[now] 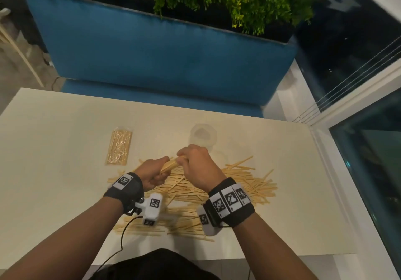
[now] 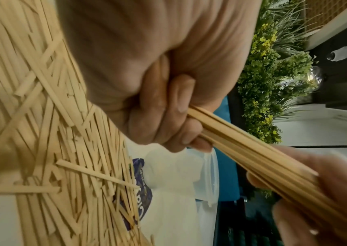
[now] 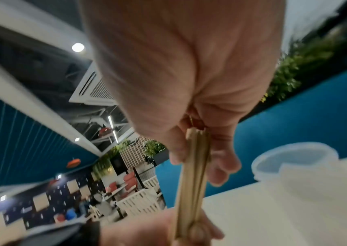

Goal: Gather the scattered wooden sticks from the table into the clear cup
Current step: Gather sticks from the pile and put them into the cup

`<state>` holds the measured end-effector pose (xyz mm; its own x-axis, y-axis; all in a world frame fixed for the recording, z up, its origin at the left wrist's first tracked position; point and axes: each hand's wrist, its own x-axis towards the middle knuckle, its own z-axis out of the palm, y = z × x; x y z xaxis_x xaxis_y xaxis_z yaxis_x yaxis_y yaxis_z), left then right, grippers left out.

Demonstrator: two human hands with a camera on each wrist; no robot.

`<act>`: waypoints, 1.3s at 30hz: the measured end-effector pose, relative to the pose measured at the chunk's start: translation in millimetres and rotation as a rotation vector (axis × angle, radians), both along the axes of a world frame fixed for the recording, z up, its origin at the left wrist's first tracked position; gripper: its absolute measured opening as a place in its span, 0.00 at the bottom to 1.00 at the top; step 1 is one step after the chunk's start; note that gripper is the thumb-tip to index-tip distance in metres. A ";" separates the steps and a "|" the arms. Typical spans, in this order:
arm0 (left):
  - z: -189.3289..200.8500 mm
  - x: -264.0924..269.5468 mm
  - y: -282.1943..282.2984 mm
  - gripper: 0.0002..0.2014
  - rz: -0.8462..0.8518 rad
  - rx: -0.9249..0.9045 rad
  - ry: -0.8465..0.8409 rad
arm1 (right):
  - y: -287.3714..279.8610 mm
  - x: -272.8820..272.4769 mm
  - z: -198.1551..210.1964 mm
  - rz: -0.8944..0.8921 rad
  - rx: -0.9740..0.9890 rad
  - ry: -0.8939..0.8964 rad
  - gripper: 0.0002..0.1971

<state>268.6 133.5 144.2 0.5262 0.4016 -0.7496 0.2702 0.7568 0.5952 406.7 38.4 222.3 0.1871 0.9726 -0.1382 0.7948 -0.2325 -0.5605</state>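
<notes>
Both hands were closed around one bundle of sticks [image 1: 171,166], held above the table [image 1: 65,171]: the left hand [image 1: 152,174] curled its fingers round the near-left end, and the right hand [image 1: 198,167] pinched the far-right end between thumb and fingers. The bundle lay nearly level, raised over the scattered pile [image 1: 238,184], which was spread across the near middle of the table under both wrists. The clear cup [image 1: 203,135] stood upright just beyond the right hand, and its mouth looked empty, though its clear walls made that hard to judge. The likeliest failure was at the cup. The sticks looked long against its mouth, so a bundle brought in tilted could have caught the rim and fanned out. The cup seemed light, and a sideways knock from the right hand's knuckles might have tipped it. The right wrist view showed the stick ends uneven in the pinch, so a loosened grip could have let inner sticks slide out. A wrapped packet of sticks [image 1: 119,146] lay to the far left, well apart from the loose ones.
</notes>
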 end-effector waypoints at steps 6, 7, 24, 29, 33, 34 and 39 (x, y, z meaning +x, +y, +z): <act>5.9 8.0 4.0 0.15 -0.052 0.055 0.060 | -5.9 10.3 -2.3 -0.425 -0.045 0.382 0.08; 7.5 12.8 7.1 0.15 -0.052 0.060 0.061 | -5.3 18.9 0.6 -0.470 -0.049 0.424 0.07; 13.6 95.8 49.0 0.47 -0.445 0.872 0.200 | 27.2 142.6 6.5 -0.802 0.022 0.303 0.05; 13.5 104.6 38.0 0.39 -0.424 1.023 0.101 | 67.1 106.1 -33.1 -0.643 -0.022 0.112 0.09; 12.3 103.0 38.1 0.40 -0.371 1.009 0.079 | 80.2 88.4 -59.2 -0.560 -0.083 -0.061 0.12; 12.3 102.3 37.6 0.40 -0.366 1.007 0.073 | 81.0 84.8 -63.9 -0.510 -0.137 -0.099 0.12; 6.7 96.4 35.3 0.36 -0.341 0.984 0.063 | 80.0 71.5 -61.6 -0.174 -0.345 -0.303 0.14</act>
